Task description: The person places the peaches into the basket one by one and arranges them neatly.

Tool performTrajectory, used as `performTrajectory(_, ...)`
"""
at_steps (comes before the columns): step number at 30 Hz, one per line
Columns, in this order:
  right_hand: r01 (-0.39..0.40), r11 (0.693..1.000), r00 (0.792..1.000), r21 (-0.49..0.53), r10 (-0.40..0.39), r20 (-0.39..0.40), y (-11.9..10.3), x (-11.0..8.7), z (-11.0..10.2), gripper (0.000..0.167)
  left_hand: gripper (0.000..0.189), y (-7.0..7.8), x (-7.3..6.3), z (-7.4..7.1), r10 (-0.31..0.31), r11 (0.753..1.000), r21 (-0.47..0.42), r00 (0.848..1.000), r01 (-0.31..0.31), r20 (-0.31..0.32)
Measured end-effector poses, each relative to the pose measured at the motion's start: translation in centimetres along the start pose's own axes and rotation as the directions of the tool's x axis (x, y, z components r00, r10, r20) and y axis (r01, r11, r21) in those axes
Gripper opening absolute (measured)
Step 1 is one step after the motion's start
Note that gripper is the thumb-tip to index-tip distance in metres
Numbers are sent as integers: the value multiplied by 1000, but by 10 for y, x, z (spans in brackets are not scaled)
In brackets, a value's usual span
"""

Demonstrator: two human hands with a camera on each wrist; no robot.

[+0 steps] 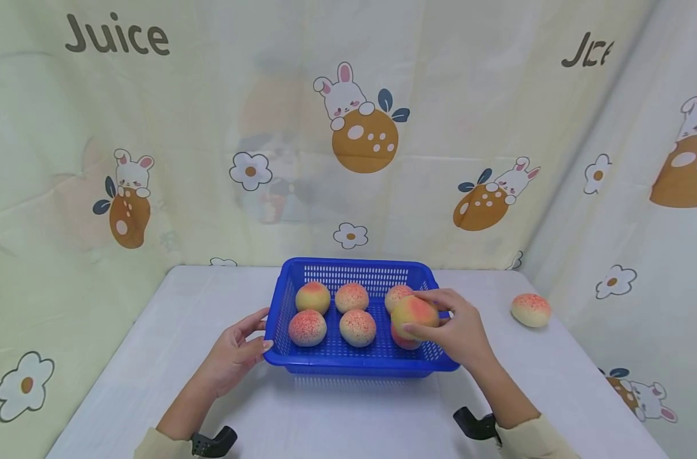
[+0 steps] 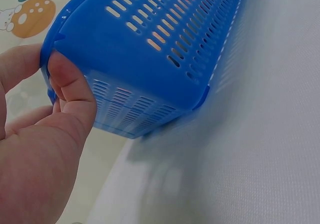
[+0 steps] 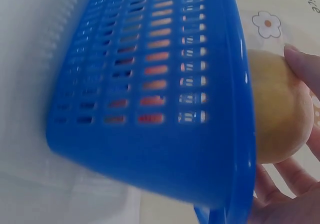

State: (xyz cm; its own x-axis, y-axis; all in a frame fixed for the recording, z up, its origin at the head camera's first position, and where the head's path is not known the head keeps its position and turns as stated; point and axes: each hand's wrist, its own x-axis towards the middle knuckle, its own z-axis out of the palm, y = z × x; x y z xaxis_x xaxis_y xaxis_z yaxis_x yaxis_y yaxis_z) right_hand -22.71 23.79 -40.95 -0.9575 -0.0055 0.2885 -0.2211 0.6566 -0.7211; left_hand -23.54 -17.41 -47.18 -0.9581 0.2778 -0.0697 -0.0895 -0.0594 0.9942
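A blue plastic basket (image 1: pixel 359 364) stands on the table with several peaches (image 1: pixel 358 327) inside, roughly in two rows. My left hand (image 1: pixel 231 358) grips the basket's left rim; in the left wrist view the thumb (image 2: pixel 70 74) lies on the outside of the rim. My right hand (image 1: pixel 462 328) holds a yellow-and-red peach (image 1: pixel 415 315) above the basket's right part. That peach (image 3: pixel 280 107) shows just past the rim in the right wrist view. It partly hides two peaches beneath and behind it.
Another peach (image 1: pixel 530 310) lies on the white table (image 1: pixel 348 414) to the right of the basket. Curtains (image 1: pixel 210 115) with printed rabbits and fruit hang behind the table and along its sides.
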Motion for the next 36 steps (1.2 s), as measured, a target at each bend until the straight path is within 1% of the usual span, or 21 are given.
performTrajectory(5, 0, 1000, 1000, 23, 0, 16, -4, 2, 9, 70, 71, 0, 1, 0, 3, 1000, -8, 1000, -3, 6)
performTrajectory(13, 15, 996, 999, 87, -19, 44, -13, 3, 21, 71, 71, -1, 2, -1, 10, 1000, -17, 1000, -10, 15)
performTrajectory(19, 2, 993, 998, 115, -10, 67, -17, 4, 29, 68, 71, -2, 2, -1, 9, 1000, -12, 1000, -9, 15)
performTrajectory(27, -21, 993, 997, 120, 12, 76, -22, 5, 38, 65, 72, -1, 3, -1, 9, 1000, -14, 1000, -9, 20)
performTrajectory(36, -15, 994, 993, 108, 2, 116, -27, 6, 53, 66, 74, 0, 0, -1, 7, 1000, -4, 1000, -7, 17)
